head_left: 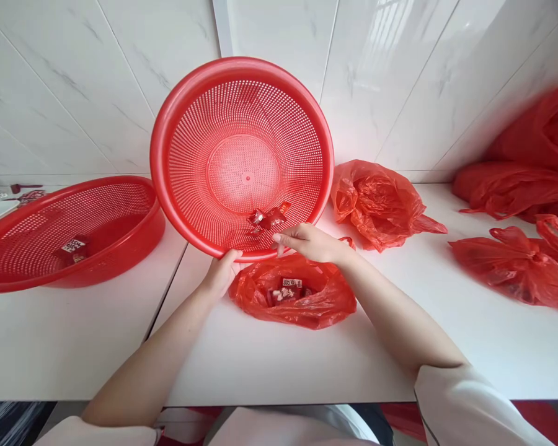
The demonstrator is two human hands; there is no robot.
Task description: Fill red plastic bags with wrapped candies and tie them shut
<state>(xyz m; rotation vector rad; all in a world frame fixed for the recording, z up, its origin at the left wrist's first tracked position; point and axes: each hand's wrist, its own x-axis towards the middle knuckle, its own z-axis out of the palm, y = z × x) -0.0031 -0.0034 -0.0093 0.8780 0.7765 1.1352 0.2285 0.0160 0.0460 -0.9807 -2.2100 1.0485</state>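
Observation:
A red perforated basket (199, 142) is tipped up on its edge, its inside facing me. My left hand (221, 272) grips its lower rim, fingers wrapped behind it. My right hand (307, 241) rests on the same rim further right, fingers curled over the edge. A few red wrapped candies (267, 218) lie at the lowest part of the basket, just above my right hand. Below the rim an open red plastic bag (320, 300) lies on the white table (260, 359), with wrapped candies (289, 288) inside it.
A second red basket (121, 223) stands at the left with a red packet (72, 249) in it. Crumpled red plastic bags lie right of the tilted basket (379, 201) and along the right edge (521, 266). A white tiled wall stands behind.

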